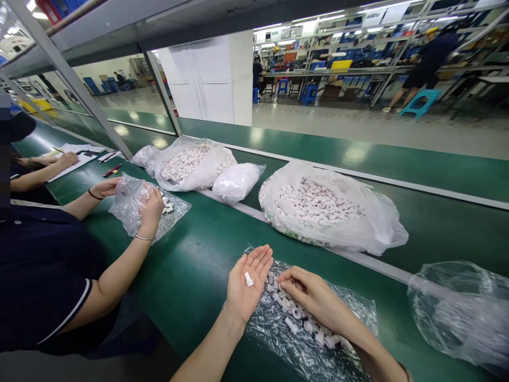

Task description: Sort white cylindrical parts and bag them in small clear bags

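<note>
- Your left hand (241, 297) lies open, palm up, fingers stretched out and closed on nothing, and there on the palm sits one small white stepped plastic piece (248, 279)!
- Over to your right hand (314, 298): thumb and fingers curl in close together, right at the loose pile of white plastic pieces (296, 312); whether they have hold of one, I cannot tell.
- That pile spreads beneath and beside your right hand, on a flat, crinkled clear plastic bag (274, 337) laid on the glossy green table (194, 276).
- Beyond your hands, a big translucent white bag (376, 225) lies open, loaded with more white pieces.
- Left of it comes a smaller, plump white plastic bag (237, 183), and next to that another large translucent bag (169, 183) full of pieces.
- Far right, a crumpled clear bag (457, 313) slumps at the table's edge of view.
- On your left, a co-worker in a navy shirt (43, 270) has both hands at a clear plastic bag (129, 204).
</note>
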A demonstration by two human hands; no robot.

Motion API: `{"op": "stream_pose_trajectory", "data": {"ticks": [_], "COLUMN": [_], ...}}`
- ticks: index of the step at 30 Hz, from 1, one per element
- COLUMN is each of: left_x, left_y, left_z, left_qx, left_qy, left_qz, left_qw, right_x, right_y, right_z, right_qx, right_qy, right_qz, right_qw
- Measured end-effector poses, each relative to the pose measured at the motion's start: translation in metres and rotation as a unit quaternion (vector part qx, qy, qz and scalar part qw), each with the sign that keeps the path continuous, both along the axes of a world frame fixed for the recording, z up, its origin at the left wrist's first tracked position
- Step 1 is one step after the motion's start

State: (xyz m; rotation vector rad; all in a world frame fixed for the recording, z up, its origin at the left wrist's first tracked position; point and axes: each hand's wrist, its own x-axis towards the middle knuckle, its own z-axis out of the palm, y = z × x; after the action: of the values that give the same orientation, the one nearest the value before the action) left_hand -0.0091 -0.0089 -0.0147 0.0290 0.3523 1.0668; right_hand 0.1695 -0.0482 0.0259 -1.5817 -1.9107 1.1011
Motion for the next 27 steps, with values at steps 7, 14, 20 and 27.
{"op": "stream_pose_trajectory", "data": {"ticks": [7, 14, 20, 27], "left_x": [0.002, 0.006, 0.006, 0.006], "left_y": [-0.003, -0.006, -0.013, -0.019], "left_z": [0.002, 0.005, 0.003, 0.013], "left_qx": [0.035, 0.110, 0.153, 0.181], "left_qy": [0.019, 0.125, 0.294, 0.398], "left_qz": [-0.022, 0.004, -0.011, -0.005], "left_qw": [0.999, 0.986, 0.944, 0.899], "right_x": [0.004, 0.007, 0.009, 0.052], "right_y": [0.001, 0.001, -0.001, 0.031], "right_z": [-0.008, -0.008, -0.003, 0.033], "right_qx": [0.021, 0.032, 0.037, 0.142], "right_qy": [-0.035, -0.037, -0.043, -0.112], "right_qz": [-0.035, -0.037, -0.048, -0.131], "right_qw": [0.999, 0.998, 0.997, 0.975]}}
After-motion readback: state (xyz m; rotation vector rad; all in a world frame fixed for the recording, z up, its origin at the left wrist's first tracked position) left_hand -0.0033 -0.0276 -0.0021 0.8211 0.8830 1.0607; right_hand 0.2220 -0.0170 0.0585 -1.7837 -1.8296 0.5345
